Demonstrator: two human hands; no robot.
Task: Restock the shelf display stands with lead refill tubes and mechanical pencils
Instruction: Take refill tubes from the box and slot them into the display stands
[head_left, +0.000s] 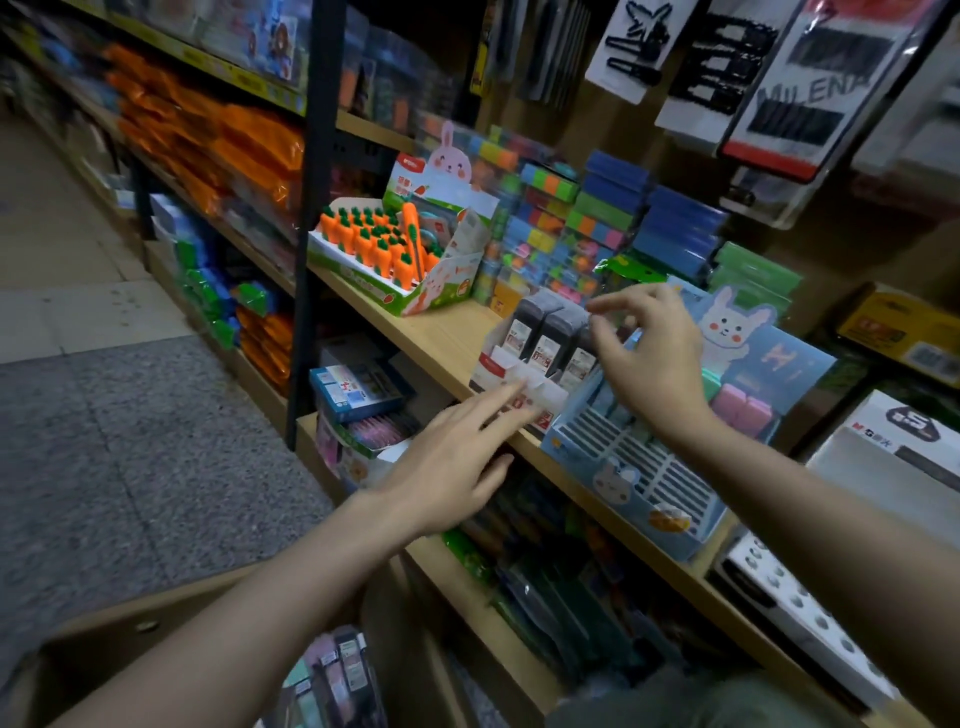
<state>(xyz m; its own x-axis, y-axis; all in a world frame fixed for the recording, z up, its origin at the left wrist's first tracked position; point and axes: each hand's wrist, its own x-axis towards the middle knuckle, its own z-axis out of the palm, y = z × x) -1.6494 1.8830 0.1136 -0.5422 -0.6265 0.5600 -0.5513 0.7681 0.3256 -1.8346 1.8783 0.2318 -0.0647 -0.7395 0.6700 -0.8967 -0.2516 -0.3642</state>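
Both hands are empty: left hand is laid flat on the white stand, probably steadying it; right hand, loosely curled, hovers over its dark refill tubes.

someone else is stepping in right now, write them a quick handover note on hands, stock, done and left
Left hand: open, fingers straight, fingertips touching the front of the white display stand at the shelf edge.
Right hand: above the stand, fingers loosely curled; whether it pinches anything cannot be told.
Stock: three dark lead refill boxes stand upright in the back of the white stand. The blue bunny display stand beside it shows bare slots in front. More packets sit in the cardboard box below.
Done: the back of the white stand is filled.
Left: fill its front tier and the blue stand's slots from the cardboard box.
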